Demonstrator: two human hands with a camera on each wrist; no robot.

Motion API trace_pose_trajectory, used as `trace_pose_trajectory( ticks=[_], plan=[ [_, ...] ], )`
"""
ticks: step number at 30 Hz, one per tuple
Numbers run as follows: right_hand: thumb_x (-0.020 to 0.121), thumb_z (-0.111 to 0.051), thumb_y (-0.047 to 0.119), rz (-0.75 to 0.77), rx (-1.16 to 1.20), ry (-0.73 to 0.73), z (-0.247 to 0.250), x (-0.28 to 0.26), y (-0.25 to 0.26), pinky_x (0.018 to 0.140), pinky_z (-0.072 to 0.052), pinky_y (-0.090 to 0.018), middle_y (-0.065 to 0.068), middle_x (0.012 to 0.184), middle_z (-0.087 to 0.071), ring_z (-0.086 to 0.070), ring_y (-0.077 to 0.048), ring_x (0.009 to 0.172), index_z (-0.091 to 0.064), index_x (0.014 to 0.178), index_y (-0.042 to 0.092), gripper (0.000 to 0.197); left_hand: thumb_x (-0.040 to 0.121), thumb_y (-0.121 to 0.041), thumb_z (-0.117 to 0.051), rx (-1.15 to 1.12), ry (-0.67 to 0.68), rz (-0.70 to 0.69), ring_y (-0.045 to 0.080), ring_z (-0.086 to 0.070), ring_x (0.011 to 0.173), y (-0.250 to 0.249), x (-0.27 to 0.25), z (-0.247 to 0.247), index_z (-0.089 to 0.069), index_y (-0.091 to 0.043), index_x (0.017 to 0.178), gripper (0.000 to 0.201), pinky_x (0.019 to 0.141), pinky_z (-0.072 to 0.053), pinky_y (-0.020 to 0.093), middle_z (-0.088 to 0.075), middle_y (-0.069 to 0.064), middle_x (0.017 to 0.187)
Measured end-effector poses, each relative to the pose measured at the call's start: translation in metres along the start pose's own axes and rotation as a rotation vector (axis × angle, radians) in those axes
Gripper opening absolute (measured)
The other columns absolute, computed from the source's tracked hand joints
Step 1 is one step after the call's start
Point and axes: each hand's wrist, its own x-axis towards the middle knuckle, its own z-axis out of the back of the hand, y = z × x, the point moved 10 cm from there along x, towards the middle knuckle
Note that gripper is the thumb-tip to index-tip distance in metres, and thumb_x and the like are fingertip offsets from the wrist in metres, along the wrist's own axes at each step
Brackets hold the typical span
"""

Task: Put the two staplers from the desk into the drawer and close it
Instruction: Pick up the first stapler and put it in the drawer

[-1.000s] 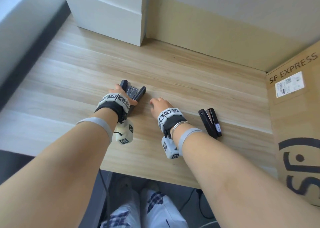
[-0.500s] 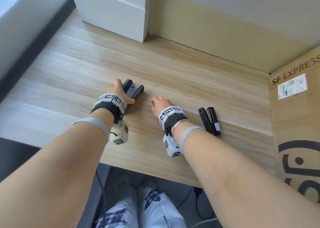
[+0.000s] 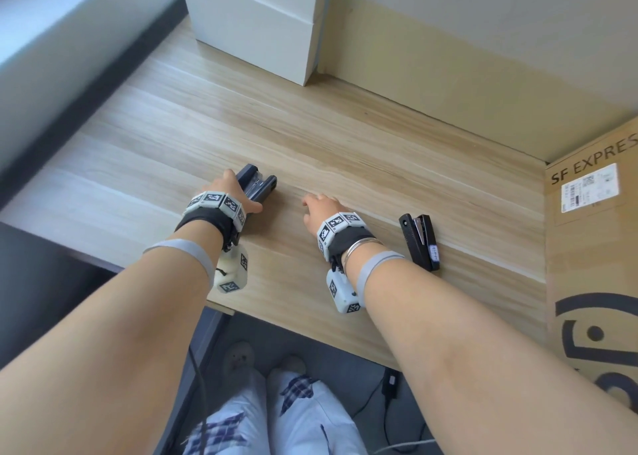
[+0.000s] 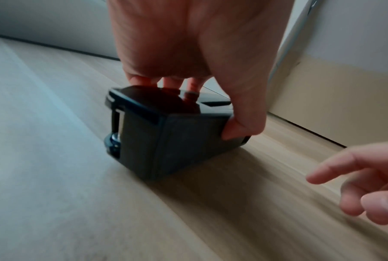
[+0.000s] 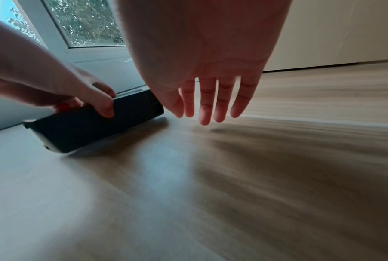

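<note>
Stapler (image 3: pixel 259 188) left of frame centre, gripped on the desk (image 3: pixel 345 137) by the left hand (image 3: pixel 232 197). Right hand (image 3: pixel 321 207) relaxed, empty, beside it. Second stapler (image 3: pixel 421 241) lies right of that wrist.

Landmark: light wooden desk (image 3: pixel 345 137). White cabinet block (image 3: pixel 255 23) at its rear left corner. Brown cardboard shipping box (image 3: pixel 593 247) along right edge. Black wide stapler (image 3: pixel 259 187) centre-left; slim black stapler (image 3: pixel 420 240) nearer box, lying flat.
</note>
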Motion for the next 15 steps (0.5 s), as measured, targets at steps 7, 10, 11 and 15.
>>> trace_pose_trajectory(
  ticks=[7, 10, 11, 15],
  plan=[
    [0.094, -0.044, 0.014, 0.021, -0.020, 0.020, -0.008, -0.006, 0.015, 0.106, -0.039, -0.041, -0.007, 0.137, -0.052, -0.042, -0.031, 0.130, -0.048, 0.132, 0.017, 0.039, 0.064, -0.037, -0.073, -0.139, -0.027, -0.031, 0.037, -0.064, 0.093, 0.023, -0.014, 0.010, -0.031, -0.013, 0.105, 0.064, 0.086, -0.054, 0.051, -0.061, 0.016, 0.101],
    [0.094, -0.043, 0.014, 0.032, -0.037, 0.000, -0.005, -0.008, 0.026, 0.104, -0.040, -0.041, -0.005, 0.138, -0.051, -0.042, -0.031, 0.130, -0.047, 0.133, 0.019, 0.039, 0.068, -0.026, -0.076, -0.201, -0.002, -0.074, 0.036, -0.062, 0.098, 0.036, -0.024, 0.014, -0.031, -0.011, 0.125, 0.074, 0.089, -0.053, 0.050, -0.058, 0.017, 0.112],
    [0.094, -0.042, 0.014, 0.035, -0.045, 0.001, -0.005, -0.009, 0.031, 0.104, -0.040, -0.041, -0.005, 0.138, -0.050, -0.041, -0.030, 0.130, -0.047, 0.133, 0.019, 0.040, 0.069, -0.024, -0.076, -0.219, 0.001, -0.084, 0.034, -0.060, 0.098, 0.042, -0.027, 0.017, -0.030, -0.011, 0.129, 0.077, 0.091, -0.052, 0.048, -0.057, 0.018, 0.119],
    [0.094, -0.043, 0.015, 0.039, -0.081, 0.005, -0.012, -0.011, 0.055, 0.104, -0.041, -0.040, -0.006, 0.136, -0.051, -0.041, -0.030, 0.130, -0.048, 0.133, 0.017, 0.039, 0.068, -0.026, -0.080, -0.255, -0.033, -0.105, 0.033, -0.059, 0.109, 0.079, -0.040, 0.029, -0.029, -0.009, 0.136, 0.086, 0.091, -0.048, 0.042, -0.056, 0.016, 0.128]
  ],
)
